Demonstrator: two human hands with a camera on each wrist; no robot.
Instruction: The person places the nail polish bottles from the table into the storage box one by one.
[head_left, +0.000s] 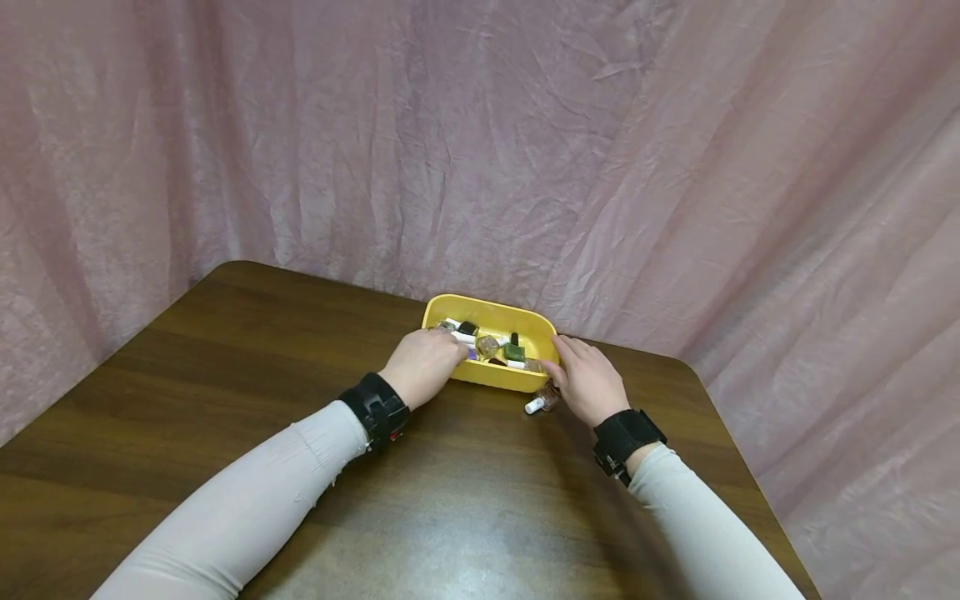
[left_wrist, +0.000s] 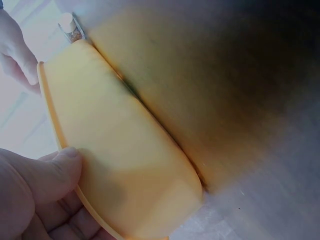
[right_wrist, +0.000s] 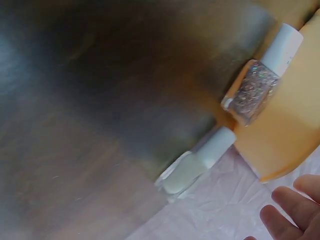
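A yellow plastic bin (head_left: 495, 313) on the table holds several nail polish bottles, including a green one (head_left: 513, 352). My left hand (head_left: 423, 362) grips its left front rim, the thumb pressed on the outer wall and the fingers reaching inside, as the left wrist view shows. At the right end is my right hand (head_left: 592, 383), its fingers spread loosely around the corner; whether they touch the rim I cannot tell. Outside that corner are a glitter nail polish bottle (right_wrist: 252, 92) with a white cap and a pale nail polish bottle (right_wrist: 187, 170), also white-capped.
The brown wooden table (head_left: 420, 500) has rounded far corners. A pink curtain (head_left: 480, 150) hangs right behind its far edge, close to the bin's back.
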